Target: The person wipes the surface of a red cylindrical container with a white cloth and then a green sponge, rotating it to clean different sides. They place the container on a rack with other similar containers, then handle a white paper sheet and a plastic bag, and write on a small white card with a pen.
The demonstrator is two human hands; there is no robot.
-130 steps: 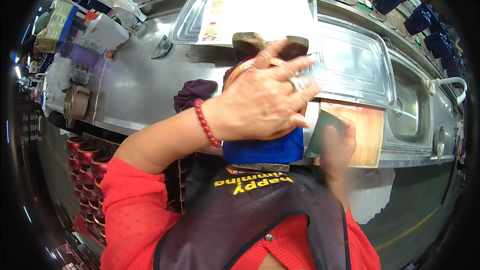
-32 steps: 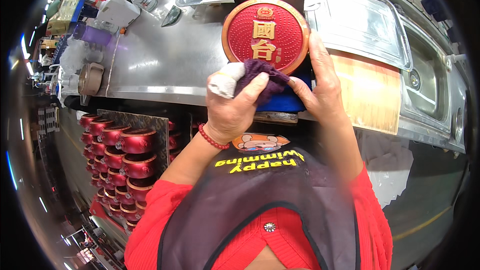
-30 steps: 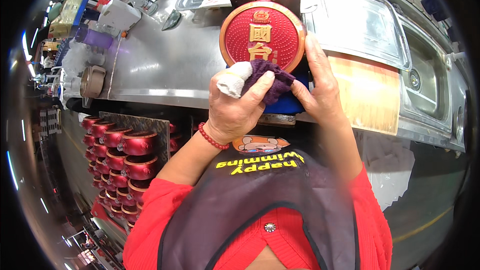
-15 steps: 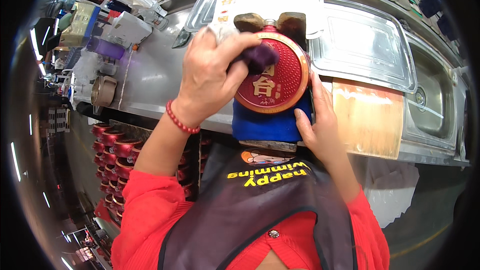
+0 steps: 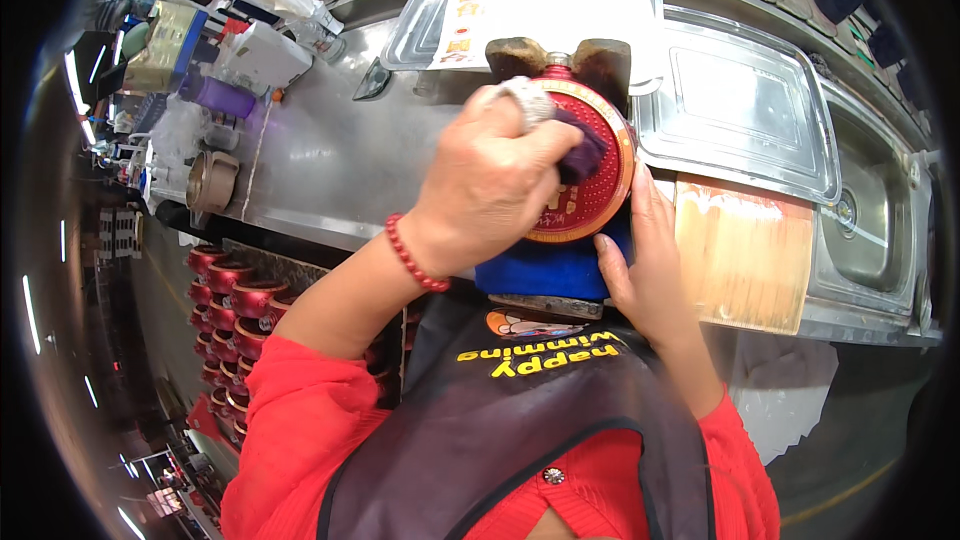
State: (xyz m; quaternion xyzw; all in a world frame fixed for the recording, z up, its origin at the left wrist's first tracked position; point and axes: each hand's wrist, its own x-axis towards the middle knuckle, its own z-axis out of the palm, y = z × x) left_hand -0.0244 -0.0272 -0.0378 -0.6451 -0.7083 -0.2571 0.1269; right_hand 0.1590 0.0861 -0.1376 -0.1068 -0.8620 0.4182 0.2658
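Note:
A round, flat red bottle (image 5: 592, 204) with a gold rim, raised gold characters and a studded face lies face up, its neck pointing away from me. Beneath it is a blue cloth pad (image 5: 545, 272), and two worn brown blocks (image 5: 604, 64) flank the neck. My left hand (image 5: 490, 175) is closed on a bunched dark purple cloth (image 5: 585, 148), pressed to the bottle's face; a whitish wad (image 5: 528, 100) shows by its fingers. My right hand (image 5: 645, 260) lies along the bottle's right edge, fingers stretched and thumb apart.
Clear plastic lids (image 5: 740, 105) and a white sheet (image 5: 555, 0) lie beyond the bottle. To the right are a wooden board (image 5: 745, 255) and a steel sink (image 5: 870, 210). Several red bottles (image 5: 225, 315) stand stacked low on the left; a metal cup (image 5: 212, 180) sits on the counter (image 5: 330, 160).
My left hand has moved the purple cloth right and toward me across the bottle's face, covering more of the gold characters. My right hand stays at the bottle's edge; the view has shifted slightly.

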